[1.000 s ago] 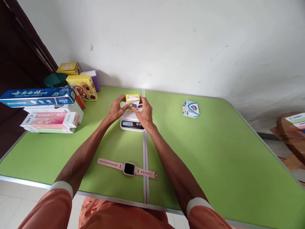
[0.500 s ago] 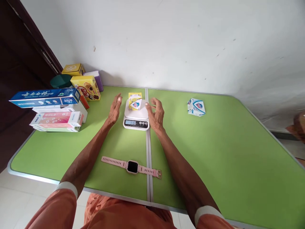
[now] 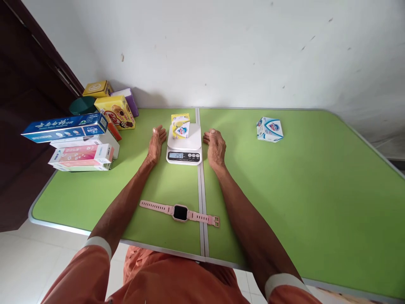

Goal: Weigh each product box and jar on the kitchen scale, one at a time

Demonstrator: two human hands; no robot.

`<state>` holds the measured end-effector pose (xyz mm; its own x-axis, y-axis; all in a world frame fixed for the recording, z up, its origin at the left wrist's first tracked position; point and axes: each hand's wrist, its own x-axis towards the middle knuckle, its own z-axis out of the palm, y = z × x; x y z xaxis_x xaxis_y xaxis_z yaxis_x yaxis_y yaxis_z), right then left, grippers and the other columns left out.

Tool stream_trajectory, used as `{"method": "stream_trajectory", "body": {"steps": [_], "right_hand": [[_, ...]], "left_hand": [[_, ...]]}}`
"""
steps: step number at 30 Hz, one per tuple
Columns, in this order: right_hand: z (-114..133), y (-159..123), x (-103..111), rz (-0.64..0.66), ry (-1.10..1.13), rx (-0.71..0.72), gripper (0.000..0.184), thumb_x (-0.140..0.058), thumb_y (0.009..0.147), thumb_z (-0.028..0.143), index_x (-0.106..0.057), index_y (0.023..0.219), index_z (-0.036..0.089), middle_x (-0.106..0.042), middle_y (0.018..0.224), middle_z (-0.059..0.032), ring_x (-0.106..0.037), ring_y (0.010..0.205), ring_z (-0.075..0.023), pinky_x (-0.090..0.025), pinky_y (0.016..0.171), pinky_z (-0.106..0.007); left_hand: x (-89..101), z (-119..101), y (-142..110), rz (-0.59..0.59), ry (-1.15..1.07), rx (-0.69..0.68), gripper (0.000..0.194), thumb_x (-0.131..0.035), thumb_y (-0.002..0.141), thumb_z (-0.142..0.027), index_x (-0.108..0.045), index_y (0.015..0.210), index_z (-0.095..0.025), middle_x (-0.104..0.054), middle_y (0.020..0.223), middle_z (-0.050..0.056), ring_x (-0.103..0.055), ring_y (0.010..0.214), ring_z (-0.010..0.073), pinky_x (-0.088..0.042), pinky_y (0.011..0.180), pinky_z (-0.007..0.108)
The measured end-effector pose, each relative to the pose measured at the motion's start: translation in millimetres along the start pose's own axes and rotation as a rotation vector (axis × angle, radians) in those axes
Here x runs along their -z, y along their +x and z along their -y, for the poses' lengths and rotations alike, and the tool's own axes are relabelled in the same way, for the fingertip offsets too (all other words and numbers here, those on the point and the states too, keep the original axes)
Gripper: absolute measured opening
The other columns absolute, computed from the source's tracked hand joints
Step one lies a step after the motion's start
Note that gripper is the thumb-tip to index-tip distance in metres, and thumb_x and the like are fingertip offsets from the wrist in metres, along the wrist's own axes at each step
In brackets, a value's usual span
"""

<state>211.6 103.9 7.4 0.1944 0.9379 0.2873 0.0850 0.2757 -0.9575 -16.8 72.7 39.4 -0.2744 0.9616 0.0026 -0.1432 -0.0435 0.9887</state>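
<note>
A small yellow and white box (image 3: 180, 125) stands on a white kitchen scale (image 3: 184, 145) in the middle of the green table (image 3: 284, 190). The scale's display is lit. My left hand (image 3: 156, 145) rests on the table just left of the scale, palm turned inward, fingers loosely apart, holding nothing. My right hand (image 3: 215, 146) lies on the table just right of the scale, fingers curled down a little, also empty. Neither hand touches the box.
A pink smartwatch (image 3: 180, 212) lies flat near the table's front edge. Stacked long boxes (image 3: 79, 143) and several small cartons (image 3: 114, 110) crowd the far left corner. A white and blue box (image 3: 269, 130) sits at the back right. A white wall runs behind.
Both hands let go of the yellow box on the scale, moved apart to either side and settled on the table. The scale's reading changed.
</note>
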Motion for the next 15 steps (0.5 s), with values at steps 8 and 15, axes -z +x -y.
{"method": "stream_trajectory", "body": {"steps": [8, 15], "right_hand": [[-4.2, -0.1, 1.5, 0.013, -0.054, 0.024, 0.076, -0.036, 0.099, 0.093, -0.068, 0.107, 0.025, -0.077, 0.101, -0.0107, -0.078, 0.096, -0.0291, -0.068, 0.092, -0.051], [1.4, -1.4, 1.5, 0.022, -0.055, 0.016, 0.077, -0.037, 0.095, 0.097, -0.066, 0.101, 0.026, -0.077, 0.095, -0.0094, -0.078, 0.09, -0.028, -0.068, 0.088, -0.049]], "left_hand": [[4.0, 17.4, 2.8, 0.065, 0.228, -0.162, 0.111, -0.023, 0.091, -0.102, -0.056, 0.16, -0.02, -0.063, 0.161, 0.022, -0.059, 0.154, 0.0372, -0.051, 0.128, 0.053], [5.9, 14.8, 1.6, 0.069, 0.216, -0.164, 0.102, -0.031, 0.095, -0.097, -0.064, 0.151, -0.019, -0.069, 0.154, 0.021, -0.066, 0.146, 0.0366, -0.053, 0.125, 0.053]]}}
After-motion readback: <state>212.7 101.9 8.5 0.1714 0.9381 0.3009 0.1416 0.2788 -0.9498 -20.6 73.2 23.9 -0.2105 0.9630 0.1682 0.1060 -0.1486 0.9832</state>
